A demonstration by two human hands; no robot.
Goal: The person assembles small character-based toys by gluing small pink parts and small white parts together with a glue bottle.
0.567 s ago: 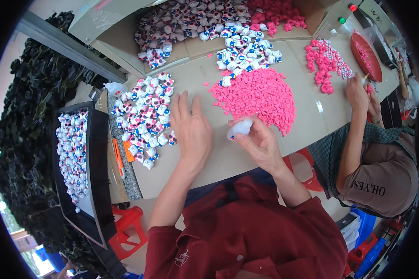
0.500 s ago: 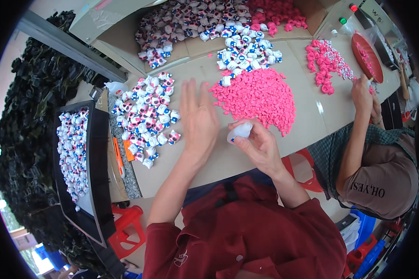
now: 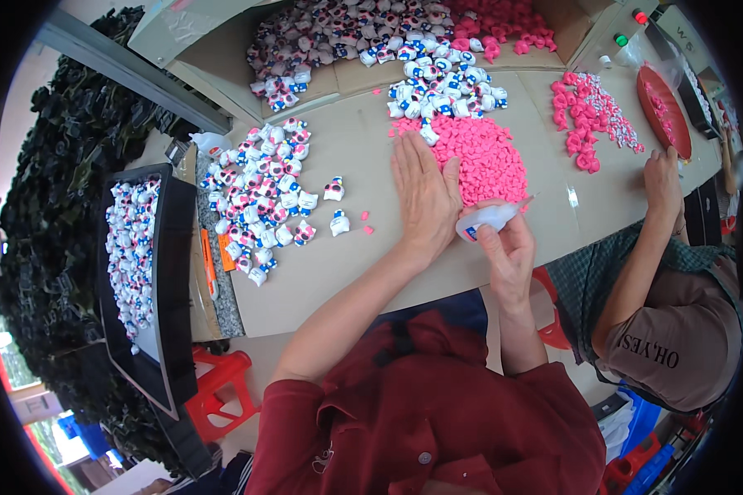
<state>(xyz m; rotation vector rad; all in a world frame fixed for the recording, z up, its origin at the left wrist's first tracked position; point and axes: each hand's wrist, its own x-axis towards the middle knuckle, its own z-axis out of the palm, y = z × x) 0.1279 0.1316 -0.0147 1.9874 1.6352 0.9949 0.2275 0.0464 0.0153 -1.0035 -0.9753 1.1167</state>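
My left hand (image 3: 425, 194) lies open, fingers stretched out, along the left side of a heap of small pink pieces (image 3: 483, 161). In my right hand (image 3: 512, 247) is a small translucent white squeeze bottle (image 3: 489, 218) with a thin tip, held at the near edge of the heap. White, blue and pink figurines (image 3: 264, 194) lie in a group to the left. Apart from them sit two single figurines, one a white-and-pink figurine (image 3: 333, 189), with a few loose pink bits (image 3: 366, 218) beside them. More white-and-blue figurines (image 3: 446, 87) touch the heap's far side.
A box (image 3: 338, 81) of figurines and pink parts stands at the back. At left are a black tray (image 3: 182, 272) of figurines and an orange cutter (image 3: 210, 264). On the right, a co-worker's hand (image 3: 662, 177) is beside a red bowl (image 3: 677, 140).
My left hand has moved right against the heap, whose left edge is pushed in. My right hand and the bottle have shifted right. Two single figurines and pink bits now show on the table.
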